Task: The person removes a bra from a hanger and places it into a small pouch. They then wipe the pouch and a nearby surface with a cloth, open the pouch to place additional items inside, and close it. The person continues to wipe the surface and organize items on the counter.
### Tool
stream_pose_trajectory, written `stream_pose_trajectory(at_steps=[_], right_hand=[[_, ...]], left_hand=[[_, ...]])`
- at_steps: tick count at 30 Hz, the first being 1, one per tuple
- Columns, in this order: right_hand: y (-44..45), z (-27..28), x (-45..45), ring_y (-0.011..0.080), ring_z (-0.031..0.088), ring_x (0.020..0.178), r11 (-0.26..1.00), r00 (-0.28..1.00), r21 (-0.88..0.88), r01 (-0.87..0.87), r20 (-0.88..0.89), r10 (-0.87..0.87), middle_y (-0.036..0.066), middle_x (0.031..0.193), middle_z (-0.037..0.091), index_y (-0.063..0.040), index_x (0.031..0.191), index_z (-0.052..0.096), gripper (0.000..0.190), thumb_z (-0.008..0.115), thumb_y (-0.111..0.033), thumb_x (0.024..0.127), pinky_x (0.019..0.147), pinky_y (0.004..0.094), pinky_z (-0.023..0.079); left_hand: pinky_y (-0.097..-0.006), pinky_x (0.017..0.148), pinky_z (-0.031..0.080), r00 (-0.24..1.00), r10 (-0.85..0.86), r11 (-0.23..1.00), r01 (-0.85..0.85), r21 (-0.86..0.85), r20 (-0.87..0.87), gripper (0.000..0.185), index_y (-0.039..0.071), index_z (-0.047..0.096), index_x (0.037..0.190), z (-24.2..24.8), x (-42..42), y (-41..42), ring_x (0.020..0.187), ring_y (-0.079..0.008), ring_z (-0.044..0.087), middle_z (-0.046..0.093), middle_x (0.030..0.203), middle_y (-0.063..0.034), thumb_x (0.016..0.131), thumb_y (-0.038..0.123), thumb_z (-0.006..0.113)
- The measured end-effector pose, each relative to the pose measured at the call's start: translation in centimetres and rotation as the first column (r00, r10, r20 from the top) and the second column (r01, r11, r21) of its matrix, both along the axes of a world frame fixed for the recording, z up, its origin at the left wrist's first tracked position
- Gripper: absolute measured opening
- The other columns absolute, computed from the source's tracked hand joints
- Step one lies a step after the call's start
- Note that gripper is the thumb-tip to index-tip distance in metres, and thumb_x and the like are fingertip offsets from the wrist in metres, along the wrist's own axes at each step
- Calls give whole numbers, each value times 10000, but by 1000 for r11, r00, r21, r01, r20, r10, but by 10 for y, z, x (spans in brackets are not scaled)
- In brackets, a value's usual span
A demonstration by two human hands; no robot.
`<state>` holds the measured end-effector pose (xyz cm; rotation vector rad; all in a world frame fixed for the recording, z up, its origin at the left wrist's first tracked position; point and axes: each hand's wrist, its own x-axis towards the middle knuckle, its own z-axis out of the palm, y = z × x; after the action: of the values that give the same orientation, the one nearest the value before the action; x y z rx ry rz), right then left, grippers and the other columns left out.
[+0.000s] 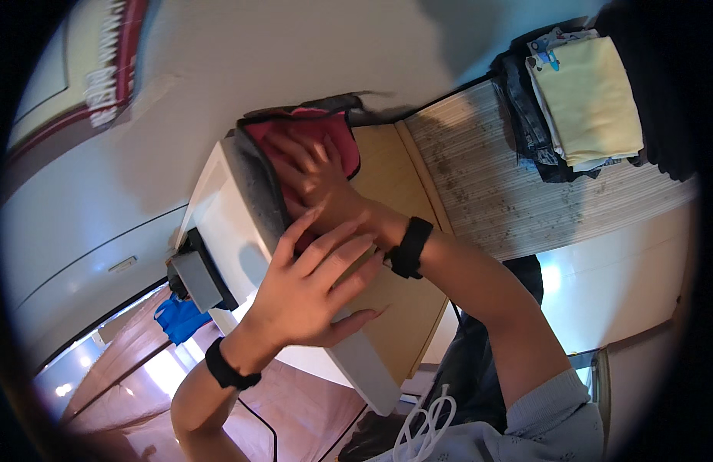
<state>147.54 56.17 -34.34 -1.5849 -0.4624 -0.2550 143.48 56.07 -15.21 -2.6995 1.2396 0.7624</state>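
Note:
A fabric piece [351, 138] with a pink inner side, a grey outer side and dark edging lies at the corner of a wooden board by the wall. My right hand [313, 176] rests on its pink side, fingers spread, the fingertips blurred. Closer to the camera, my left hand [316, 277] hovers with its fingers apart and nothing in them. It overlaps the right hand's wrist and hides part of the fabric's lower edge. A black band circles each wrist.
Folded clothes [593, 104], a yellow one on top, lie on a striped surface [483, 190] at right. The wooden board [391, 306] has a white raised side [362, 369]. Beyond it are a grey box [197, 283], a blue bag [180, 317] and pink sheeting [310, 392].

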Motion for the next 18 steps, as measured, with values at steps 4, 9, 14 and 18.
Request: stream_pose_trajectory(at_steps=[4, 9, 14, 18], right_hand=[[-6, -87, -17, 381, 261, 1368, 997, 974, -61, -56, -222, 41, 118, 1537, 233, -173, 1462, 324, 643, 517, -327, 868, 1102, 569, 202], [-40, -185, -110, 418, 181, 1404, 995, 792, 98, 33, -609, 34, 208, 1536, 180, 21, 1459, 242, 640, 475, -91, 874, 1116, 535, 211], [-49, -109, -194, 443, 152, 1411, 1000, 936, 28, 8, -351, 2, 223, 1540, 160, 61, 1390, 339, 669, 538, -5, 755, 1100, 608, 187], [-32, -120, -93, 437, 213, 1391, 999, 953, 46, -29, -300, 41, 244, 1522, 204, 69, 1346, 392, 621, 551, -43, 757, 1113, 542, 221]], left_hand=[[-492, 1090, 287, 989, 105, 971, -80, 226, -102, 564, 137, 597, 1216, -1, 1, -11, 1215, -243, 495, 586, 1204, -65, 717, 367, 725], [-501, 1099, 259, 991, 93, 926, -50, 374, -96, 583, 144, 547, 1291, -5, 6, -21, 1235, -269, 473, 561, 1254, -109, 793, 417, 678], [-510, 1106, 238, 979, 27, 896, 64, 439, -200, 539, 98, 546, 1278, -6, 15, -23, 1270, -279, 437, 545, 1275, -123, 852, 421, 616], [-527, 1113, 218, 989, -4, 909, 64, 412, -146, 533, 73, 563, 1248, -8, 17, -21, 1298, -282, 408, 540, 1285, -127, 851, 425, 615]])
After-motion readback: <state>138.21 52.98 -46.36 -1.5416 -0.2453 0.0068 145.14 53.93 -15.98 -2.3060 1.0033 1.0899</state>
